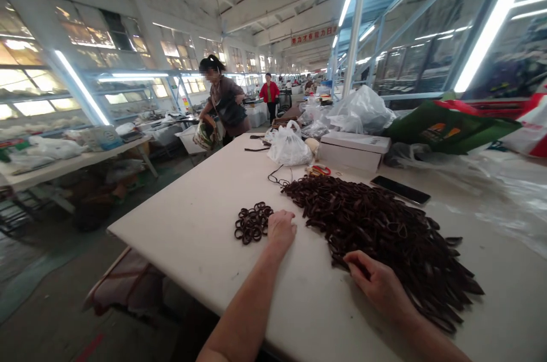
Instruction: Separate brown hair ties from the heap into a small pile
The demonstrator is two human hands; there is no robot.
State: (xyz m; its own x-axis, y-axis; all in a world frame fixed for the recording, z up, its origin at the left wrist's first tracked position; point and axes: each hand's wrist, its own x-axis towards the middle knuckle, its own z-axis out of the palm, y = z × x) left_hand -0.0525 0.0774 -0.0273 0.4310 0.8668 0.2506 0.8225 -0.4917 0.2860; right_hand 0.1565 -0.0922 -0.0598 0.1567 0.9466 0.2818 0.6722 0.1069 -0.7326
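Note:
A large heap of dark brown strips and loops (376,219) covers the right part of the pale table (179,219). Left of it lies a small pile of dark rings (253,222). My left hand (282,228) rests at the right edge of the ring pile, its fingers bent together; what they hold, if anything, is hidden. At the near left edge of the heap is my right hand (376,282), thumb and forefinger pinched at a dark strip.
Behind the heap are scissors (319,170), a white plastic bag (290,145), a white box (354,148) and a black phone (400,190). A green bag (453,128) lies back right. Two people (228,102) stand beyond the table.

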